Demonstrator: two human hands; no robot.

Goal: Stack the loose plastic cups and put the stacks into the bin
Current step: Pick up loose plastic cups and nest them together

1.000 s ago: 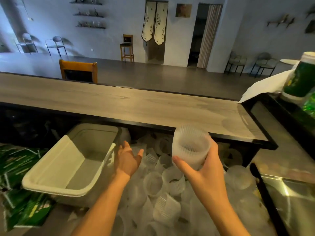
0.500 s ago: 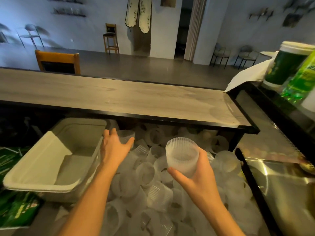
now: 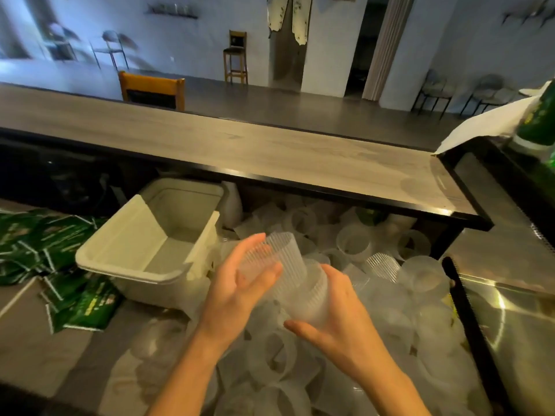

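Just right of the cream rectangular plastic bin (image 3: pixel 156 235), the left hand (image 3: pixel 240 283) is gripping a ribbed translucent plastic cup (image 3: pixel 280 258), nesting into a second ribbed translucent cup (image 3: pixel 306 298) the right hand (image 3: pixel 339 319) is gripping, above the heap of loose translucent cups (image 3: pixel 390 295).

bin (image 3: pixel 156 235) left of the loose cups (image 3: pixel 354 244), both below the counter (image 3: pixel 240 145)
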